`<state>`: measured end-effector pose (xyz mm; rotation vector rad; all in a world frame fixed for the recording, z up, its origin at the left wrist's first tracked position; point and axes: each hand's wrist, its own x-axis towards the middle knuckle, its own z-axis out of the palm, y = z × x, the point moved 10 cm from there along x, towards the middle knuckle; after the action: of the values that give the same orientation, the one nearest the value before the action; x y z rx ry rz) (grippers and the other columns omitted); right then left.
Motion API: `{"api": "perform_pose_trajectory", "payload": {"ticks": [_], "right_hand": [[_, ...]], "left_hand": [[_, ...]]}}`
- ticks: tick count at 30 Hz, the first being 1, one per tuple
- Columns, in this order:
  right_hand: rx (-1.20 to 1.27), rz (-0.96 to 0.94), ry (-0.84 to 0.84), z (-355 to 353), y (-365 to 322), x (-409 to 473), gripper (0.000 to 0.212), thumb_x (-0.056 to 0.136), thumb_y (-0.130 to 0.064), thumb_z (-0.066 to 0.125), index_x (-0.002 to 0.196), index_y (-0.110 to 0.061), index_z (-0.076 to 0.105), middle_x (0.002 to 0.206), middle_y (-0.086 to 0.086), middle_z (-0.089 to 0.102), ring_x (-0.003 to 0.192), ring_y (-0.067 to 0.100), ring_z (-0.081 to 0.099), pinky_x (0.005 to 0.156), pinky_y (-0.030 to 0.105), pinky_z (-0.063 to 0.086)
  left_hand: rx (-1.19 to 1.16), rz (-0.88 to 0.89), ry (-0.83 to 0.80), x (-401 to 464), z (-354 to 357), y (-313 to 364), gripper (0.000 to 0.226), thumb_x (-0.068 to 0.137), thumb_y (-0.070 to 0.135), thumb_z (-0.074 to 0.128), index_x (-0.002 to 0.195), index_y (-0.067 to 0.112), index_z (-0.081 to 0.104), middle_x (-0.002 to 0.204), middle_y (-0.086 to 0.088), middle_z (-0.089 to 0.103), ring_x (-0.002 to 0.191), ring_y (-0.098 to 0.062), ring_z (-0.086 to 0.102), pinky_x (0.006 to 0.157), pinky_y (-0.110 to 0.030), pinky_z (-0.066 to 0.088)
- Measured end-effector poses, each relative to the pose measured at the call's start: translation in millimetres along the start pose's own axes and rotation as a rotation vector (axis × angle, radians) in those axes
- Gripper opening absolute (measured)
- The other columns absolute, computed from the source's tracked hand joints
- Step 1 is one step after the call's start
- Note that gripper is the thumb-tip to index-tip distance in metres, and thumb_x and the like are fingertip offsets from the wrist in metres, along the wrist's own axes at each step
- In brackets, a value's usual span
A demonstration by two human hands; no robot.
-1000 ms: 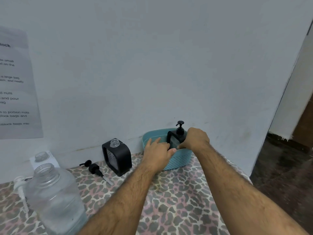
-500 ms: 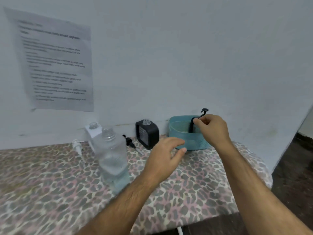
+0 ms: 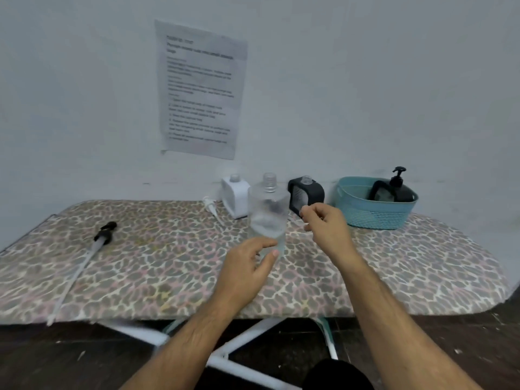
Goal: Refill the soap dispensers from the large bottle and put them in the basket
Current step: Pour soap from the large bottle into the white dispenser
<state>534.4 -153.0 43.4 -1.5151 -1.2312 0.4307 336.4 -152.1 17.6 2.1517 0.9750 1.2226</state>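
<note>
Head view, from left to right: a long pump with a black head (image 3: 104, 231) lies on the leopard-print worktop (image 3: 157, 266), its tube running toward the near edge. On the wall hangs a printed sheet (image 3: 200, 90), its text too blurred to read. Farther right a white pump (image 3: 210, 206) lies beside a white dispenser (image 3: 235, 196) with no cap. The large clear bottle (image 3: 268, 211) stands uncapped in front, partly filled. The left hand (image 3: 247, 268) is by the bottle's base, fingers relaxed and curved, holding nothing. An uncapped black dispenser (image 3: 306, 194) stands behind the right hand (image 3: 326, 230), whose fingers are loosely curled, gripping nothing. At the far right the teal basket (image 3: 374, 212) holds a black dispenser with its pump fitted (image 3: 394, 190).
</note>
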Motion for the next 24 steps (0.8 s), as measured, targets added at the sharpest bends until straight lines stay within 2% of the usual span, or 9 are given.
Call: {"api": "perform_pose_trajectory", "payload": {"ticks": [2, 5, 7, 9, 11, 14, 16, 19, 24], "right_hand": [[0.06, 0.034, 0.022, 14, 2, -8, 0.025, 0.098, -0.03, 0.051, 0.085, -0.013, 0.065, 0.085, 0.009, 0.067, 0.085, 0.03, 0.065, 0.065, 0.034, 0.047], [0.146, 0.054, 0.053, 32, 6, -16, 0.015, 0.099, -0.031, 0.045, 0.104, -0.027, 0.059, 0.103, -0.007, 0.064, 0.098, 0.018, 0.063, 0.085, 0.04, 0.053], [0.183, 0.059, 0.03, 43, 7, -20, 0.026, 0.101, -0.041, 0.045, 0.122, -0.027, 0.051, 0.117, -0.009, 0.059, 0.108, 0.01, 0.059, 0.097, 0.042, 0.05], [0.193, 0.063, -0.012, 55, 7, -21, 0.053, 0.093, -0.057, 0.052, 0.134, -0.025, 0.042, 0.126, -0.005, 0.056, 0.114, 0.01, 0.056, 0.102, 0.041, 0.047], [0.166, 0.078, -0.05, 66, 11, -20, 0.079, 0.079, -0.064, 0.067, 0.141, -0.028, 0.034, 0.133, -0.004, 0.053, 0.119, 0.011, 0.054, 0.102, 0.037, 0.046], [0.14, 0.077, -0.076, 80, 13, -17, 0.094, 0.068, -0.048, 0.084, 0.144, -0.028, 0.031, 0.137, -0.008, 0.05, 0.122, 0.01, 0.052, 0.103, 0.034, 0.045], [0.139, 0.063, -0.071, 85, 14, -15, 0.09, 0.069, -0.039, 0.086, 0.142, -0.027, 0.034, 0.135, -0.011, 0.05, 0.12, 0.008, 0.052, 0.103, 0.033, 0.045], [0.107, 0.032, -0.003, 82, 16, -13, 0.072, 0.073, -0.037, 0.083, 0.132, -0.029, 0.042, 0.123, -0.015, 0.055, 0.111, 0.004, 0.055, 0.096, 0.03, 0.048], [0.049, 0.041, 0.133, 67, 20, -16, 0.061, 0.076, -0.043, 0.079, 0.126, -0.03, 0.046, 0.109, -0.018, 0.055, 0.092, -0.008, 0.052, 0.073, 0.013, 0.041]], "left_hand": [[0.009, -0.053, 0.028, -2, -15, -18, 0.022, 0.094, 0.027, 0.065, 0.113, 0.021, 0.073, 0.105, 0.019, 0.067, 0.099, 0.012, 0.059, 0.086, -0.011, 0.048], [0.009, -0.156, 0.067, 2, -34, -44, 0.025, 0.094, 0.033, 0.064, 0.116, 0.022, 0.071, 0.108, 0.016, 0.069, 0.1, 0.006, 0.061, 0.09, -0.018, 0.05], [0.003, -0.222, 0.092, 8, -43, -59, 0.031, 0.094, 0.035, 0.063, 0.12, 0.021, 0.068, 0.113, 0.012, 0.068, 0.103, 0.0, 0.062, 0.091, -0.023, 0.051], [-0.005, -0.262, 0.117, 16, -50, -69, 0.034, 0.094, 0.034, 0.064, 0.124, 0.018, 0.066, 0.115, 0.009, 0.068, 0.104, -0.003, 0.062, 0.091, -0.023, 0.05], [-0.009, -0.29, 0.139, 25, -54, -76, 0.035, 0.094, 0.032, 0.063, 0.125, 0.016, 0.064, 0.117, 0.006, 0.068, 0.104, -0.004, 0.062, 0.092, -0.024, 0.05], [-0.018, -0.31, 0.172, 38, -58, -83, 0.034, 0.095, 0.031, 0.063, 0.125, 0.016, 0.064, 0.116, 0.005, 0.068, 0.102, -0.004, 0.061, 0.093, -0.025, 0.05], [-0.029, -0.323, 0.181, 45, -59, -87, 0.033, 0.095, 0.031, 0.062, 0.125, 0.016, 0.063, 0.116, 0.005, 0.067, 0.102, -0.004, 0.061, 0.089, -0.022, 0.048], [-0.028, -0.341, 0.176, 55, -56, -91, 0.035, 0.095, 0.031, 0.061, 0.127, 0.016, 0.062, 0.118, 0.005, 0.067, 0.103, -0.005, 0.061, 0.086, -0.02, 0.047], [-0.056, -0.379, 0.208, 75, -48, -98, 0.041, 0.094, 0.025, 0.062, 0.133, 0.012, 0.057, 0.126, -0.001, 0.065, 0.103, -0.006, 0.061, 0.083, -0.02, 0.049]]}}
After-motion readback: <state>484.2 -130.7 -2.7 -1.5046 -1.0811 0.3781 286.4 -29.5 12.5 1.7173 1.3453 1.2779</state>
